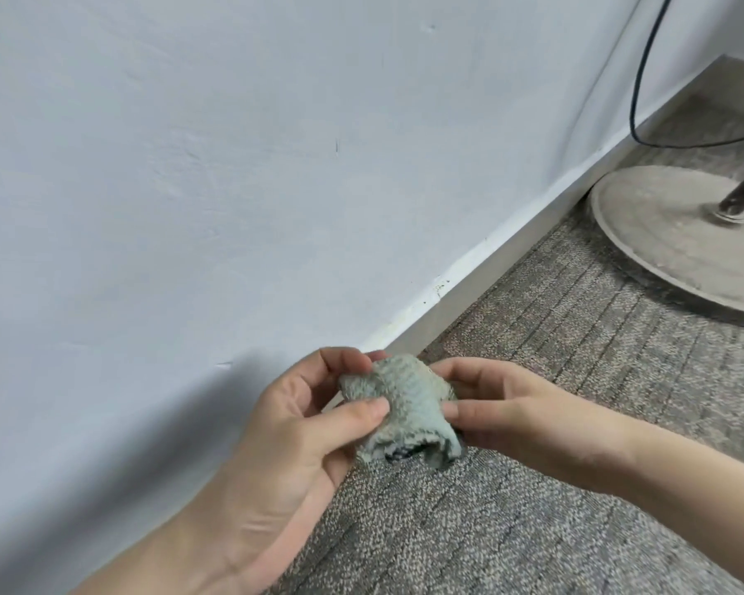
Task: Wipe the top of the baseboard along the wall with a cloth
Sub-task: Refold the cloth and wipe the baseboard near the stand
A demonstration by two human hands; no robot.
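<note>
Both hands hold one small, crumpled pale-green cloth (404, 405) in the air above the carpet (533, 487), just in front of the baseboard (469, 289). On the cloth's near side, the left hand (301, 427) pinches it between thumb and fingertips, palm turned up. The right hand (503, 405) pinches the opposite edge, fingers curled around the fabric. A dark patch shows on the cloth's underside. The baseboard runs diagonally from behind the hands toward the upper right, below a pale wall (190, 165); dark specks sit on its top ledge midway along. Farther right, a dusty round stand base (662, 234) rests on the carpet near the baseboard, and a black cable (638, 75) hangs down the wall.
</note>
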